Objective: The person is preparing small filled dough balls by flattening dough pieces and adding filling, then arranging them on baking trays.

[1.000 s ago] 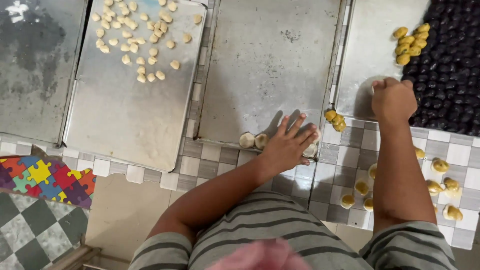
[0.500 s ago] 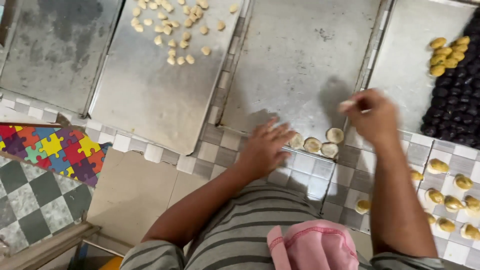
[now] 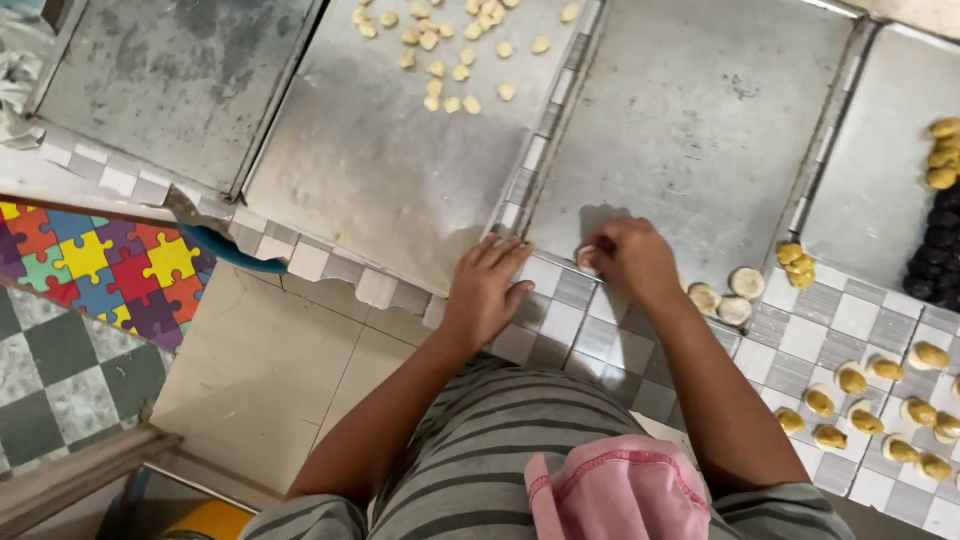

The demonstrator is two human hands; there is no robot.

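Left hand [image 3: 487,290] lies flat, palm down, fingers spread, on the grey-and-white checked tiled surface [image 3: 800,340], just at the near edge of the dented bare metal baking tray [image 3: 395,170]. Its grip is fully open and holds nothing.

Right hand [image 3: 630,258] is curled, fingers bent down over a small pale round dough piece [image 3: 586,257] at the near-left corner of the empty scuffed metal baking tray [image 3: 700,120]. The piece sits on the tray's near edge where it meets the tiles. Grip is nearly closed about it; whether the fingers pinch it or only press on it cannot be told.

Just right of the right wrist, three flattened pale dough discs [image 3: 728,295] lie on the tiles near the same tray's near edge. A small heap of yellow filled dough pieces [image 3: 797,262] sits at that tray's near-right corner. More yellow-topped dough pieces [image 3: 880,410] are scattered over the tiles toward the surface's near-right corner.

Loose small pale dough lumps [image 3: 450,50] cluster at the far end of the dented tray; its near half is bare. The empty tray offers open metal over almost all its area. Dark round pieces [image 3: 935,255] crowd the surface's right edge.

The multicoloured puzzle-pattern mat [image 3: 100,260] lies on the floor below the surface's left end.
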